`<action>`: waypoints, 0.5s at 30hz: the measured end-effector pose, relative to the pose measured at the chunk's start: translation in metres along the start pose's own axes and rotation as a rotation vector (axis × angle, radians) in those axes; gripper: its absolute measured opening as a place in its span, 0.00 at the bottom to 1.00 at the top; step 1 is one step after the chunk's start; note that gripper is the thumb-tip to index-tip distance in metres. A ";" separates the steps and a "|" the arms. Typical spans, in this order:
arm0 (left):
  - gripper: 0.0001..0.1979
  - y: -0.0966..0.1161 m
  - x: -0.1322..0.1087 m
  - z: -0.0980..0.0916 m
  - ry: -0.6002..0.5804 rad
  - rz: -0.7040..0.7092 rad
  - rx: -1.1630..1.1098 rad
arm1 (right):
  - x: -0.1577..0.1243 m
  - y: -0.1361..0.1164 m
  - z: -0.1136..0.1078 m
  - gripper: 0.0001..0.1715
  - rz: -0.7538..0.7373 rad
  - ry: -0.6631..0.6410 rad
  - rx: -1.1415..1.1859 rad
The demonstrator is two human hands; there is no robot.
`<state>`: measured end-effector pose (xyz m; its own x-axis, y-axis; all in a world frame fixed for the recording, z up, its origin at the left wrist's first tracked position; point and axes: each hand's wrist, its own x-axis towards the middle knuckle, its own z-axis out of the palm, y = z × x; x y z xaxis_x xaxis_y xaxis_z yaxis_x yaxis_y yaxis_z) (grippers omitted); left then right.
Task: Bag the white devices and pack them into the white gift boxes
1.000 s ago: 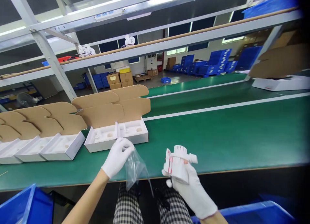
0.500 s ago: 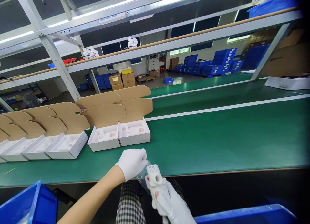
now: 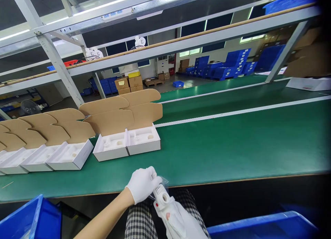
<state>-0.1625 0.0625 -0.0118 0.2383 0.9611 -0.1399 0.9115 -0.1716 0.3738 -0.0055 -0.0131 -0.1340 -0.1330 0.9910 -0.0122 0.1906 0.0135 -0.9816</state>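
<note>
– How to picture the left hand (image 3: 141, 186)?
– Knuckles forward, forearm slanted, curled closed at the fingers (image 3: 151, 171), pinching the clear bag (image 3: 165, 181).
– And the right hand (image 3: 188, 222)?
– Angled up toward the left fingers, wrapped around the white device (image 3: 160, 206), with the slotted end just beside those fingers.
– And the desk (image 3: 222, 152)?
– Spread out beyond both sets of fingers.

White device (image 3: 162, 208), white gloves (image 3: 141, 186); green tabletop (image 3: 232, 146); checked trousers (image 3: 140, 221).
</note>
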 end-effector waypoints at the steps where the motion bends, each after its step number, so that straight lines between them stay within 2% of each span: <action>1: 0.14 0.000 -0.003 0.000 -0.007 0.020 -0.018 | 0.001 -0.002 -0.003 0.24 0.016 -0.005 -0.051; 4: 0.14 0.000 -0.009 0.000 0.010 0.144 -0.078 | 0.005 -0.010 -0.012 0.19 0.007 0.020 -0.279; 6: 0.12 -0.001 -0.012 0.001 0.045 0.281 -0.104 | 0.009 -0.019 -0.016 0.17 -0.044 0.051 -0.389; 8: 0.11 -0.005 -0.014 0.002 0.074 0.454 -0.075 | 0.015 -0.029 -0.017 0.15 -0.034 0.047 -0.388; 10: 0.11 -0.013 -0.015 0.003 0.125 0.603 0.056 | 0.021 -0.037 -0.020 0.14 0.061 0.003 -0.250; 12: 0.14 -0.025 -0.016 0.005 0.192 0.658 0.235 | 0.026 -0.040 -0.025 0.19 0.151 -0.064 0.049; 14: 0.15 -0.040 -0.015 0.008 0.234 0.586 0.281 | 0.029 -0.037 -0.032 0.28 0.230 -0.142 0.451; 15: 0.16 -0.047 -0.015 0.011 0.244 0.495 0.193 | 0.029 -0.034 -0.036 0.32 0.254 -0.170 0.639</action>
<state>-0.2048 0.0540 -0.0375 0.5885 0.7743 0.2325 0.7611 -0.6276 0.1636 0.0187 0.0200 -0.0940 -0.3202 0.9180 -0.2339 -0.3652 -0.3474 -0.8637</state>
